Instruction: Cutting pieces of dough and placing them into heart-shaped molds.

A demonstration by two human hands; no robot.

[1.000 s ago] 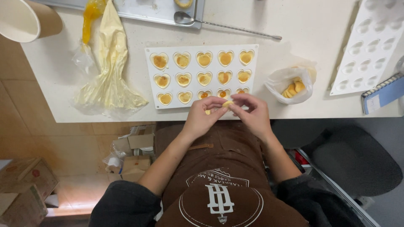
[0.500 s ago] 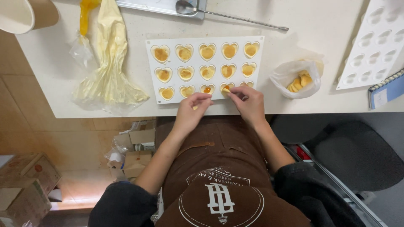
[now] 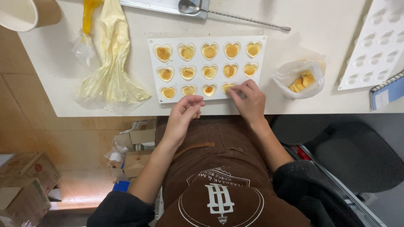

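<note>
A white heart-cavity mould [image 3: 155, 71] lies on the pale counter, its cavities holding yellow-orange filling. My right hand [image 3: 249, 101] rests on the front row toward the right end, fingertips pinched on a small yellow piece [image 3: 229, 87] in a cavity. My left hand [image 3: 184, 112] hovers at the counter's front edge just below the mould, fingers loosely curled and holding nothing. A clear plastic bag of yellow pieces [image 3: 301, 80] sits to the right of the mould.
A crumpled, cream-smeared piping bag [image 3: 110, 71] lies left of the mould. A long spoon [image 3: 235, 16] rests on a metal tray behind it. A second white mould [image 3: 374, 42] and a blue notebook [image 3: 389, 92] sit far right; a paper cup [image 3: 25, 14] stands far left. Cardboard boxes [image 3: 25, 180] sit on the floor.
Both hands were pinching a yellow piece together at the mould's front edge. They have parted: the right hand moved onto the front row, and the left drew back toward the counter edge.
</note>
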